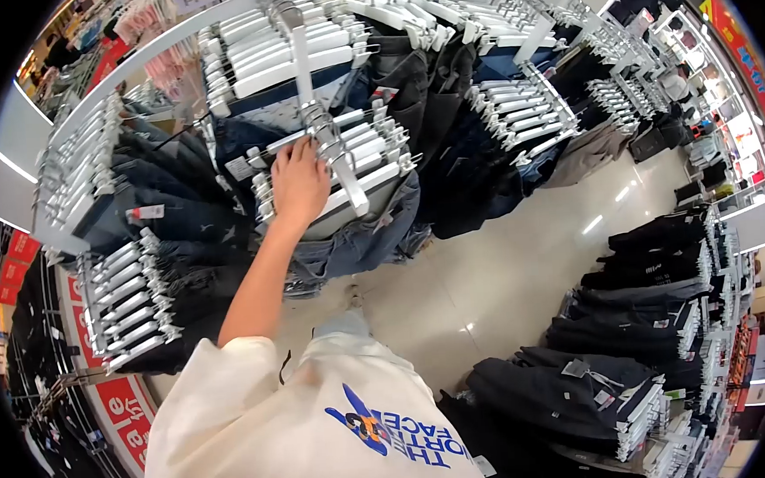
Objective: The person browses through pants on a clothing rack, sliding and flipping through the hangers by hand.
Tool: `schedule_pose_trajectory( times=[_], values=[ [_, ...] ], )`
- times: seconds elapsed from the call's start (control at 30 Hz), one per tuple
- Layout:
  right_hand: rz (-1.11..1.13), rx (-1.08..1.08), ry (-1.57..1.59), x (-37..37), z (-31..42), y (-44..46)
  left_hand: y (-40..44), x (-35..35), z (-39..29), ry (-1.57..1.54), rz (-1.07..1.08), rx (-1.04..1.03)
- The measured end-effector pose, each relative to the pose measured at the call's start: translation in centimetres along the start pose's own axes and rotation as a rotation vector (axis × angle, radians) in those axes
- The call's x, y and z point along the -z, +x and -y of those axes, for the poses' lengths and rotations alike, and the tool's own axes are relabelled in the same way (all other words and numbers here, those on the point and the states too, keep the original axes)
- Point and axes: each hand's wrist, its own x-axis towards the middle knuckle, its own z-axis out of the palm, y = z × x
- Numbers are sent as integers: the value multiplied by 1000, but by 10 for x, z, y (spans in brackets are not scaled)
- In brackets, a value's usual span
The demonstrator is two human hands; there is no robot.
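My left hand (pixel 301 184) reaches forward onto a metal display arm packed with white hangers (pixel 366 144). Its fingers bend over the top of one hanger near the middle of that row, and the fingertips are partly hidden. From these hangers hang blue-grey denim trousers (pixel 361 245), just below my hand. The chrome hooks sit close together on the white rail (pixel 344 184), right beside my fingers. My right hand is out of the frame.
More white hangers with dark jeans (pixel 169 186) hang to the left, and black trousers (pixel 476 189) to the right. Across the pale tiled floor (pixel 490 276), another rack holds dark trousers (pixel 567 394). A red sale sign (pixel 124 421) stands at lower left.
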Motion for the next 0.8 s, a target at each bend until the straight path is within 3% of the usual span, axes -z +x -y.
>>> schedule_pose_trajectory(
  times=[0.13, 0.3, 0.47, 0.63, 0.8],
  values=[
    [-148, 223, 3, 80, 118, 38, -15, 19, 9, -35, 88, -51],
    [-288, 645, -8, 182, 313, 72, -17, 36, 11, 5, 93, 77],
    [-276, 1177, 9, 258, 556, 12, -35, 60, -20, 98, 46, 246],
    [-98, 1579, 32, 306, 725, -77, -64, 96, -101, 184, -11, 411],
    [145, 1674, -74, 343, 788, -126, -87, 135, -250, 236, -82, 575]
  ],
)
